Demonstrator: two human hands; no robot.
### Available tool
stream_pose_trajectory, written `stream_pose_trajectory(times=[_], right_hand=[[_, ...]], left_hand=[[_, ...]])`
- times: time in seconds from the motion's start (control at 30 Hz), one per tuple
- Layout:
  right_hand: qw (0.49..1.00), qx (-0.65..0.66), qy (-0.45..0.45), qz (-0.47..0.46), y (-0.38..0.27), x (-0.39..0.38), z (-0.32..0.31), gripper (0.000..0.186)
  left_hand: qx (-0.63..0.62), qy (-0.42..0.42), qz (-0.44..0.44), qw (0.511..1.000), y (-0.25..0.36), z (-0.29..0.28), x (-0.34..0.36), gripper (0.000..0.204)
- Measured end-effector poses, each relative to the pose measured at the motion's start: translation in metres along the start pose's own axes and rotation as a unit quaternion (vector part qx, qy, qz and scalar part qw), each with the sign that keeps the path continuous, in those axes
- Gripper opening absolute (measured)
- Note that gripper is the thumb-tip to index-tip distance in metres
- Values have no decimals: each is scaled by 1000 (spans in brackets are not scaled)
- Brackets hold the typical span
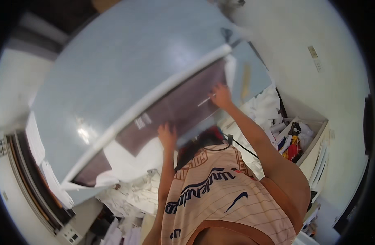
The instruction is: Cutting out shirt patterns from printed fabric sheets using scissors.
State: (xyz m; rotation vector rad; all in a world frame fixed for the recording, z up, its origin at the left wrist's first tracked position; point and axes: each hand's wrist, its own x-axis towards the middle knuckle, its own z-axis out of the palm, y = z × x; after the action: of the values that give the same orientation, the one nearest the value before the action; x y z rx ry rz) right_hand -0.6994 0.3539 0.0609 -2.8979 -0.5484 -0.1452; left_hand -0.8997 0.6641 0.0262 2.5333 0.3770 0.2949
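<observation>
Dark maroon sheet (pixel 177 106), white-bordered, white print at middle; location: near part of a blue-grey surface (pixel 126 57), slanting from near left to far right. Far edge finished with a long white roll (pixel 156 98), probably sheet material wound up, leaving the dark face exposed. White paper flap (pixel 142 159) at the near left, across part of the dark face.

Left hand (pixel 167 136): at the sheet's near edge, fingers slightly apart, presumably steadying; pinch or flat press, cannot tell. Right hand (pixel 221 96): towards the sheet's right end, fingers partly bent, beside a thin white line, print or tool unclear; grip likewise impossible to tell. Wide spacing of hands apparently for evenly controlling a long, springy piece.

Surroundings: tan strip (pixel 246 79) on the surface, far right; crumpled white paper (pixel 140 192), near left; open box (pixel 314 143) of coloured scraps (pixel 291 149), right, probably for offcuts.
</observation>
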Motion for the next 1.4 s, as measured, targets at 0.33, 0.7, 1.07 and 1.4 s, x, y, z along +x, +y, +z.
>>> stream_pose_trajectory(times=[0.33,0.7,1.07,1.4], right_hand=[[994,18,99,48,357,204,8,38],[999,20,9,36,487,212,24,67],[723,559,-189,358,500,303,39,66],[681,615,-58,393,514,325,87,39]], left_hand=[[-88,-275,130,948,252,179,111,48],[31,-420,159,893,267,217,133,52],[79,-426,273,859,269,229,120,64],[126,-473,251,835,276,222,128,72]])
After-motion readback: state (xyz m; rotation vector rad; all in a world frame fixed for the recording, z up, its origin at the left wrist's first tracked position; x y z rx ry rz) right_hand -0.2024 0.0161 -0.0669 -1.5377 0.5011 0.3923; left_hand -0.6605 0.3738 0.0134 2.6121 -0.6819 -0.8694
